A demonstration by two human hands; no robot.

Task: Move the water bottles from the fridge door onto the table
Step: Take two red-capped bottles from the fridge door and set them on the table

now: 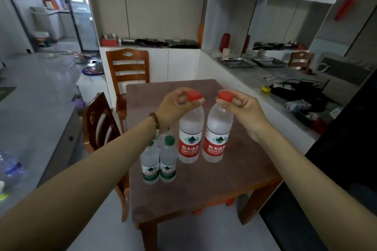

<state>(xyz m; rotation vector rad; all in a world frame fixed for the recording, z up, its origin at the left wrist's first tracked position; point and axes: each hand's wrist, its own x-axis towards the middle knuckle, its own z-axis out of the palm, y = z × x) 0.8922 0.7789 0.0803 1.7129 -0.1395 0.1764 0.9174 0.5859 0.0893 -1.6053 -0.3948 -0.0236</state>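
Bottles [191, 134] [217, 136] hang upright, red caps up, each hand's [175, 106] [242, 108] grip pinching 1 neck above table [234, 179].

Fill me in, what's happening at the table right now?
A person holds two red-capped water bottles by their necks, the left hand on the left bottle, the right hand on the right bottle, over the table. Smaller green-capped bottles already stand beside them, partly hidden by the left arm.

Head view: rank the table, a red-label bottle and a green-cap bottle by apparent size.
1. Table, largest by far.
2. Red-label bottle, held by the left hand.
3. Green-cap bottle, clearly smaller though nearer the camera.
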